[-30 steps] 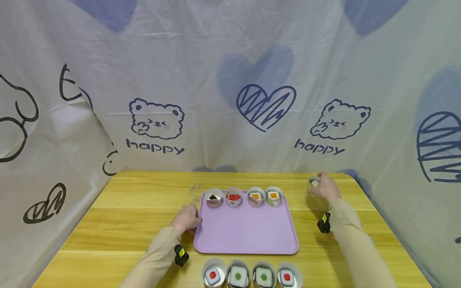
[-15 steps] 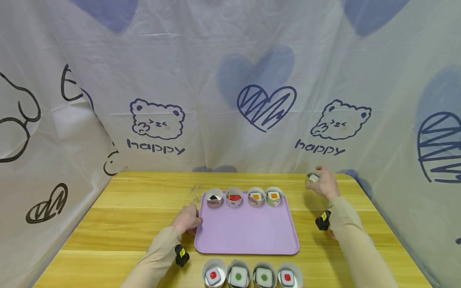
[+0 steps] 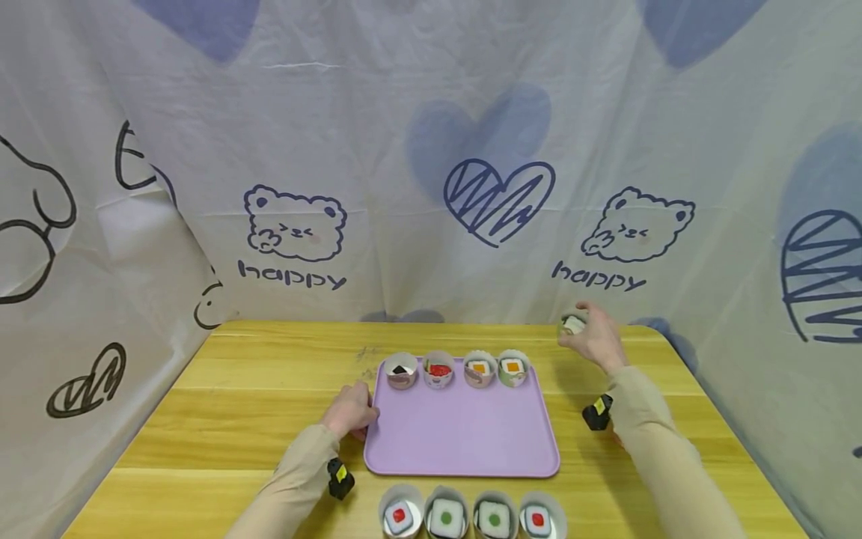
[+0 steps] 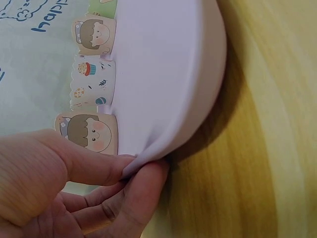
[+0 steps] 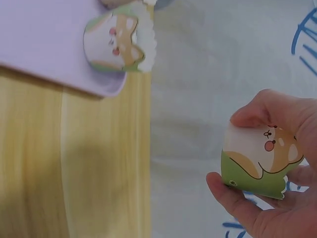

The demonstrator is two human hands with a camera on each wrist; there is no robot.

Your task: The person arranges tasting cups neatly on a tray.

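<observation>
My left hand [image 3: 350, 410] pinches the left rim of a purple tray [image 3: 461, 434] between thumb and fingers, as the left wrist view shows close up. Along the tray's back edge stand several paper cupcake cups with small pieces inside: one with a black-topped piece [image 3: 400, 370], one with red filling [image 3: 438, 370], and two with orange-topped white pieces [image 3: 480, 367]. Off to the back right, my right hand [image 3: 598, 340] grips a green paper cup [image 5: 262, 153] printed with a dog face, held up with a white piece [image 3: 574, 324] inside.
Several more paper cups line the front of the wooden table [image 3: 222, 419], holding pieces with red dots [image 3: 399, 515] or green dots [image 3: 447, 517]. Behind the table hangs a printed cloth [image 3: 404, 224], which also runs down both sides.
My right hand has lifted the green paper cup and carried it left, toward the tray. My left hand stays on the tray's rim.
</observation>
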